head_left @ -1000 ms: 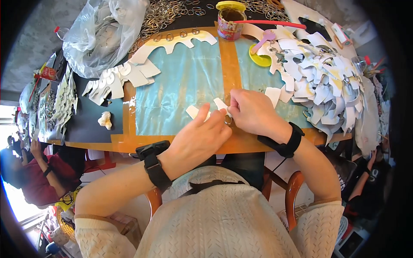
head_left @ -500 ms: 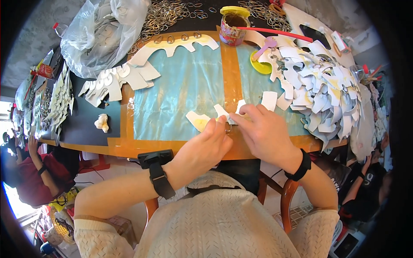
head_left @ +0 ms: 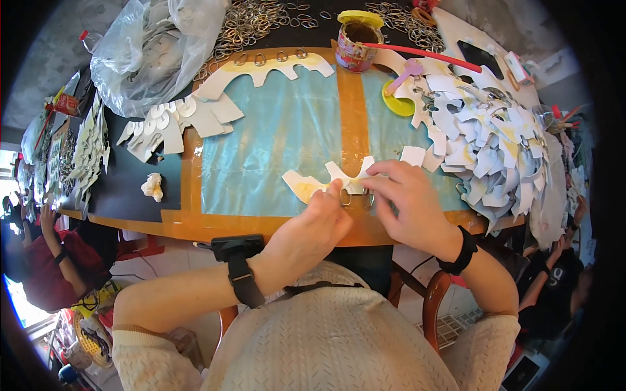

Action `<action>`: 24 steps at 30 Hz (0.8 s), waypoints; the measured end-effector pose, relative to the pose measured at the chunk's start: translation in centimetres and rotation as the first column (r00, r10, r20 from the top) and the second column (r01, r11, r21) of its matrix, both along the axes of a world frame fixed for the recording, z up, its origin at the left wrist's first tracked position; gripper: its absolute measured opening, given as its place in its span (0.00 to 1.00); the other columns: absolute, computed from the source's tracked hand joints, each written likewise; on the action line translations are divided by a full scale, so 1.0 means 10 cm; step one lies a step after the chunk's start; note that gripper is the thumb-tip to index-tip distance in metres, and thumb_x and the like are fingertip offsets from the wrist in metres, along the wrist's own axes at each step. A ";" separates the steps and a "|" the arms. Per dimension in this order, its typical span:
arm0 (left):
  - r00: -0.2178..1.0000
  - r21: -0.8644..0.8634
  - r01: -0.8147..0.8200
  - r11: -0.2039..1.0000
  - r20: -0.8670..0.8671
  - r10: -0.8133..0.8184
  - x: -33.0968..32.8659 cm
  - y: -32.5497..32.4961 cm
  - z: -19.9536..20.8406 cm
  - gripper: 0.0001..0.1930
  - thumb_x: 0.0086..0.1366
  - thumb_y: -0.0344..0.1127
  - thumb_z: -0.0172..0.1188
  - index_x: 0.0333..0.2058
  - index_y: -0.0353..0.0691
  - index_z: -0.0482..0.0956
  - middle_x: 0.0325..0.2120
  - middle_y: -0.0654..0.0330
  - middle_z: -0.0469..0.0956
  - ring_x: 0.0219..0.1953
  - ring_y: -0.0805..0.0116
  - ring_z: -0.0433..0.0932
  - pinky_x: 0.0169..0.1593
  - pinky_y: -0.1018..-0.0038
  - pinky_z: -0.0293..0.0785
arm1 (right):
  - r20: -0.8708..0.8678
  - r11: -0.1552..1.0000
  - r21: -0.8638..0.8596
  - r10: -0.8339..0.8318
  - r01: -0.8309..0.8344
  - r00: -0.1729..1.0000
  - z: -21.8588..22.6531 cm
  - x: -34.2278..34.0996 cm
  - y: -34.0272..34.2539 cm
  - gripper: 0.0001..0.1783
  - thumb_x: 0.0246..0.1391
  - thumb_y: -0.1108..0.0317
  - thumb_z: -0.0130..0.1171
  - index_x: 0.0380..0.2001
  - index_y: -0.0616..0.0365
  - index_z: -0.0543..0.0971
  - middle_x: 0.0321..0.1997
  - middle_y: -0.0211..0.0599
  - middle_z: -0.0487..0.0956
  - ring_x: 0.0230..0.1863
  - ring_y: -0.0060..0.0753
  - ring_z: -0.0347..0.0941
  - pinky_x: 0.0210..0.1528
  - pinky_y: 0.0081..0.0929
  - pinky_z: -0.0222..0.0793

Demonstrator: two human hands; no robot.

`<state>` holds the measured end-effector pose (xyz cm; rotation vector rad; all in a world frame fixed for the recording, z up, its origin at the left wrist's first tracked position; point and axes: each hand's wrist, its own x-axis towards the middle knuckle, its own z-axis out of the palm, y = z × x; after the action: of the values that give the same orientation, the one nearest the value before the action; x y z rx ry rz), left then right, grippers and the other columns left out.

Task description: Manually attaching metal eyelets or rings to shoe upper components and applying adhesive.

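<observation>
A white scalloped strip [head_left: 334,171], smeared with yellowish glue, lies near the front of the blue sheet. My left hand [head_left: 312,221] is closed on its near edge, fingertips pressed to the middle of the strip. On the right end rest the bent fingers of my right hand [head_left: 414,203], partly covering it. A metal ring [head_left: 345,197] sits at the strip's near edge between my hands. Another ring [head_left: 370,199] shows beside my right fingers. Farther off, a similar strip [head_left: 277,66] has several rings along its far edge.
A glue tin [head_left: 355,55] with a red stick [head_left: 427,53] stands at the back. White pieces are heaped [head_left: 495,137] at right; a plastic bag [head_left: 140,72] and more pieces [head_left: 163,130] lie left. Metal rings [head_left: 251,26] are piled behind. Other people sit at both sides.
My right hand has shifted slightly right along the strip, its fingers less bunched. A second ring now shows beside them. My left hand stays nearly in place.
</observation>
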<state>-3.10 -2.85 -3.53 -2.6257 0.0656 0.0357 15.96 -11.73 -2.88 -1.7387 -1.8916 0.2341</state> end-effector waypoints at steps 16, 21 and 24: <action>0.976 -0.620 0.086 0.780 0.210 0.060 0.07 0.27 0.04 0.07 0.51 0.32 0.54 0.30 0.40 0.72 0.51 0.60 0.70 0.48 0.68 0.70 0.53 0.55 0.63 | 0.308 0.976 -0.216 0.102 -0.035 0.946 0.16 -0.10 -0.06 0.23 0.37 0.75 0.57 0.43 0.57 0.75 0.49 0.31 0.71 0.40 0.31 0.66 0.36 0.30 0.57; 0.980 -0.589 0.024 0.808 0.174 0.097 0.06 0.23 0.04 0.07 0.52 0.32 0.54 0.31 0.40 0.71 0.52 0.60 0.69 0.49 0.68 0.69 0.54 0.54 0.62 | 0.365 0.985 -0.175 0.070 -0.006 0.928 0.15 -0.14 -0.08 0.23 0.38 0.73 0.56 0.44 0.59 0.75 0.47 0.32 0.72 0.40 0.28 0.66 0.34 0.27 0.57; 0.983 -0.564 -0.028 0.826 0.134 0.125 0.04 0.22 0.03 0.07 0.51 0.32 0.53 0.31 0.40 0.72 0.53 0.60 0.69 0.50 0.67 0.69 0.54 0.53 0.62 | 0.385 0.985 -0.170 0.077 -0.012 0.920 0.11 -0.15 -0.09 0.21 0.40 0.72 0.54 0.43 0.61 0.75 0.45 0.31 0.71 0.40 0.26 0.66 0.34 0.25 0.56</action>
<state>-2.73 -0.67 -3.21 -3.2112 -0.1060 -0.2070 14.47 -12.61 -1.78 -1.9686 -2.2516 0.0613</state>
